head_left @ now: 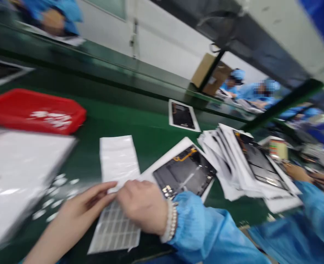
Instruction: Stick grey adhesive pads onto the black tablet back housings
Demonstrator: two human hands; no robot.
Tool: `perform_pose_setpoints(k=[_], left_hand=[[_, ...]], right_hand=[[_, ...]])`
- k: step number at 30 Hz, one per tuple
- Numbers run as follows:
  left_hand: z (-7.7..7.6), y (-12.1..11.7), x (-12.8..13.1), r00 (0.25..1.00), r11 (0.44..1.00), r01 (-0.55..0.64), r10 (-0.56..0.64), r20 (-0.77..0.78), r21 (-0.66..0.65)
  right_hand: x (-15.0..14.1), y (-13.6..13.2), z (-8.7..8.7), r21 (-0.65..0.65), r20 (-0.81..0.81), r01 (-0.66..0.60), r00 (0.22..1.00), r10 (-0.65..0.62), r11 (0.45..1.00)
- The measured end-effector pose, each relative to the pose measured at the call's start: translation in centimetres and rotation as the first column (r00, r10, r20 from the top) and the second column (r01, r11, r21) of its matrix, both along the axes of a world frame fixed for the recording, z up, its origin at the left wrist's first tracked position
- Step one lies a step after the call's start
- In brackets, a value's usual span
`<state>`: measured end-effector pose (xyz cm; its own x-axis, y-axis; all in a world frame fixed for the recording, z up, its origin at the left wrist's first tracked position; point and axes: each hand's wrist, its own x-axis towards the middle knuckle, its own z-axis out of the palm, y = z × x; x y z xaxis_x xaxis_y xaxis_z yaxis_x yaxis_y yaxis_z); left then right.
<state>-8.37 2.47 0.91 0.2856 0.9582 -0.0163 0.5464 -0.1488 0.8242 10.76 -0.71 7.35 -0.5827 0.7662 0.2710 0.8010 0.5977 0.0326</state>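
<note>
Over the green table (104,121), both hands (92,201) (144,205) pinch the label sheet (119,157), its long axis pointing away.

Far middle: open green strip on the counter (129,119), between red tray (21,106) and small framed panel (181,116).
Left side: tray and plastic-covered stack (21,176) block it.
Beside the stack: scattered white pieces (53,191) clutter the way to the white sheet (119,157).
Right of sheet: green wedge, closed nearer by larger panel (182,170).
Right side: leaning pile (250,165); co-worker's sleeve (316,209) beyond.
Above right: slanting green post (285,104).
</note>
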Motion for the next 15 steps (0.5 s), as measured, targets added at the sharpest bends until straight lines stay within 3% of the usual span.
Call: perform_pose_setpoints(k=[1, 3, 8, 10, 13, 15], left_hand=[[1.3, -0.5, 0.4, 0.998, 0.997, 0.039, -0.036, 0.045, -0.064], [3.2, -1.0, 1.4, 0.991, 0.994, 0.094, -0.089, 0.101, -0.048], [4.6, -1.5, 2.3, 0.992, 0.993, 0.117, -0.116, -0.045, 0.011], [4.9, -2.0, 1.9, 0.983, 0.988, 0.142, -0.133, -0.130, 0.060], [5.7, -2.5, 1.7, 0.941, 0.948, 0.156, -0.057, -0.335, 0.278], [6.4, -2.7, 2.1, 0.924, 0.902, 0.171, -0.008, -0.381, 0.397]], right_hand=[[0.2, -0.1, -0.2, 0.009, -0.022, -0.002, 1.000, 0.002, 1.000], [0.4, -0.3, -0.5, -0.015, -0.093, 0.018, 0.995, -0.019, 1.000], [1.7, -0.6, 0.0, -0.318, -0.354, 0.023, 0.924, -0.141, 0.948], [3.0, -0.5, 0.8, -0.479, -0.437, 0.014, 0.864, -0.252, 0.878], [5.5, -0.1, 2.4, -0.715, -0.447, -0.023, 0.783, -0.432, 0.698], [6.8, 0.0, 3.4, -0.807, -0.414, -0.043, 0.753, -0.512, 0.589]])
